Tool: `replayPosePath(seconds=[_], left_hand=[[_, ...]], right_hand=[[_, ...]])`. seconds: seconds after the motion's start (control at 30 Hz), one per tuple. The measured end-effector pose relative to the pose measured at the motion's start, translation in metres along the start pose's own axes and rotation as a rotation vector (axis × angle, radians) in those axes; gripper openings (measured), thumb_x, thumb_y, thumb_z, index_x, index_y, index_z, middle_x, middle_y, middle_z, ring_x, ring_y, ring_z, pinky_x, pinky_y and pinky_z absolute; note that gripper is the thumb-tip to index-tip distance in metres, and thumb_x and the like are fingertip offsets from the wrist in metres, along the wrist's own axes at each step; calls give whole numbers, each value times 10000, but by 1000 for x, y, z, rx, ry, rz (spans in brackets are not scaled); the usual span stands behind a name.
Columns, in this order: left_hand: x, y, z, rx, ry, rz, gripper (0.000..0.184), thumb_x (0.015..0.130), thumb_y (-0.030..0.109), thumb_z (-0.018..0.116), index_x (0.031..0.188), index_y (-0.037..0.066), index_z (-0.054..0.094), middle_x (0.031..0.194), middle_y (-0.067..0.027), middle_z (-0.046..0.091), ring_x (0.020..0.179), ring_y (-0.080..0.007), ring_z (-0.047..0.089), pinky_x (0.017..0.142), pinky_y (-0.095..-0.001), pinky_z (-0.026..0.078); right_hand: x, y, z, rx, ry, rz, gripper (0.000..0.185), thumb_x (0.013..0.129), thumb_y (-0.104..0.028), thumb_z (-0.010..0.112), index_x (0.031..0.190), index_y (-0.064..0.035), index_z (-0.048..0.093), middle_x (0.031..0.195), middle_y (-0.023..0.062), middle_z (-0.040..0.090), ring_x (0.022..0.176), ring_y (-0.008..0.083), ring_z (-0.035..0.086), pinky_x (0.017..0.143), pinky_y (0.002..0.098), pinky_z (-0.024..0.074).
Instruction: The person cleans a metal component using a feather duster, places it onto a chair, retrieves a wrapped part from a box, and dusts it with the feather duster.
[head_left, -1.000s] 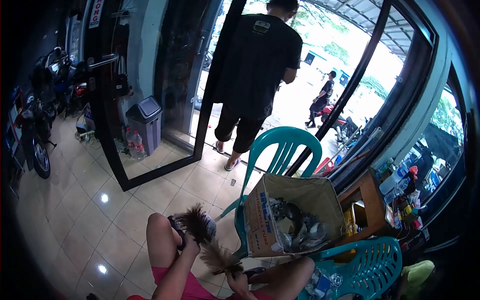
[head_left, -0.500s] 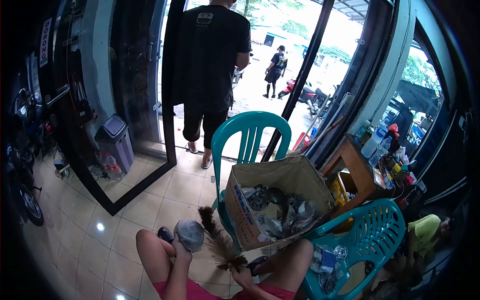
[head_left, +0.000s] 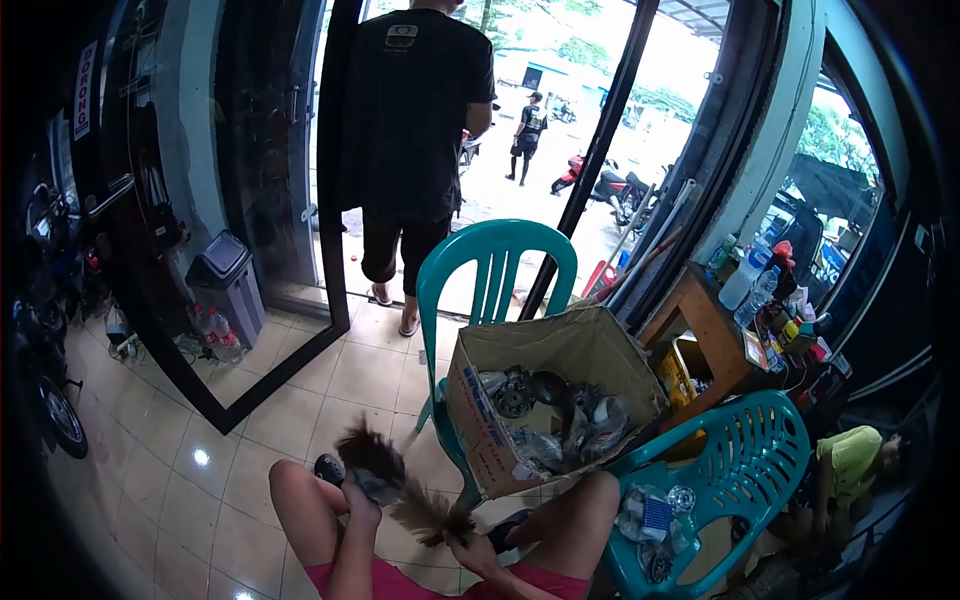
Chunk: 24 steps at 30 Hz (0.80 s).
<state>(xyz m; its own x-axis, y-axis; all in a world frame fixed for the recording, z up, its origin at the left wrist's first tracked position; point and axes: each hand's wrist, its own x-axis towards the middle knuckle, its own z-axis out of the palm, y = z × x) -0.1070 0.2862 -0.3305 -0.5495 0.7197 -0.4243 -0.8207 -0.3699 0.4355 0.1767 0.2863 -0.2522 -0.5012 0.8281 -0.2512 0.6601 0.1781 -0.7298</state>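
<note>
My left hand is wrapped round a round greyish item in plastic, held above the floor by my left knee. In my right hand is a brown feather duster, gripped near its base. Its feathers spread to the left, and a dark tuft lies over the top of the greyish item, covering part of it. To the right of both hands an open cardboard box with plastic-wrapped parts rests on a green chair.
Another green chair at the right holds small packaged parts. A person in black stands in the doorway; a person in yellow-green sits at the far right. A wooden table carries bottles. A glass door stands open at left.
The duster's dark feathers have swung left over the greyish item, which was uncovered half a second ago. The view turned left-to-right across the scene earlier. The person outside has moved left.
</note>
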Motion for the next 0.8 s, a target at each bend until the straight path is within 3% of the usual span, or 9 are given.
replayPosePath(seconds=[0.17, 0.3, 0.43, 0.5, 0.57, 0.63, 0.77, 0.8], left_hand=[[-9, 8, 8, -65, 17, -94, 496, 1036, 463, 420, 1365, 111, 539, 1342, -74, 595, 1194, -276, 569, 1057, -412, 423], [1, 2, -1, -109, -108, -58, 517, 1040, 463, 387, 1393, 108, 518, 1388, -85, 565, 1245, -296, 543, 1095, -428, 398], [6, 0, -7, -60, -39, -66, 556, 1024, 504, 384, 1394, 111, 516, 1378, -83, 570, 1245, -297, 547, 1078, -444, 418], [-3, 2, 1, -17, 33, -120, 624, 1017, 554, 322, 1408, 103, 505, 1417, -141, 538, 1276, -375, 519, 1091, -514, 407], [-5, 1, 5, 2, -81, -89, 594, 1023, 529, 334, 1399, 104, 508, 1398, -118, 553, 1260, -341, 533, 1077, -489, 421], [-2, 2, 10, 14, -197, -46, 564, 1030, 504, 346, 1391, 104, 512, 1378, -95, 568, 1244, -307, 546, 1063, -464, 435], [-31, 13, 36, 31, 34, -78, 562, 1035, 506, 335, 1411, 119, 490, 1384, -103, 566, 1256, -342, 539, 1081, -490, 420], [-32, 13, 38, 40, 39, -81, 561, 1033, 508, 345, 1411, 119, 490, 1387, -100, 564, 1257, -338, 538, 1080, -485, 419]], right_hand=[[6, 5, -5, 106, 37, 114, 618, 950, -585, 481, 1042, -14, 697, 862, 271, 684, 879, 455, 656, 783, 504, 515], [-5, -21, -18, -39, -112, 59, 656, 945, -617, 452, 1067, -21, 699, 930, 280, 689, 944, 459, 649, 861, 492, 513], [16, 2, -14, 15, -59, 248, 649, 947, -602, 463, 1090, -11, 690, 1002, 278, 687, 1021, 453, 635, 923, 483, 487], [16, 10, -10, 60, -28, 230, 656, 947, -597, 461, 1095, 5, 678, 981, 289, 685, 1000, 461, 640, 902, 489, 497], [14, 11, -6, -113, -66, -3, 634, 955, -588, 429, 1073, -19, 682, 950, 276, 690, 950, 494, 633, 868, 526, 503], [13, 7, -5, -93, -57, 43, 616, 954, -583, 433, 1069, -32, 685, 935, 269, 692, 933, 485, 639, 860, 525, 507], [18, 17, 0, 38, -43, 196, 570, 952, -572, 443, 1085, -76, 693, 936, 264, 693, 912, 453, 654, 842, 519, 518], [13, 15, -2, 84, 43, 106, 572, 953, -566, 443, 1101, -70, 688, 938, 270, 690, 909, 447, 655, 822, 515, 520]])
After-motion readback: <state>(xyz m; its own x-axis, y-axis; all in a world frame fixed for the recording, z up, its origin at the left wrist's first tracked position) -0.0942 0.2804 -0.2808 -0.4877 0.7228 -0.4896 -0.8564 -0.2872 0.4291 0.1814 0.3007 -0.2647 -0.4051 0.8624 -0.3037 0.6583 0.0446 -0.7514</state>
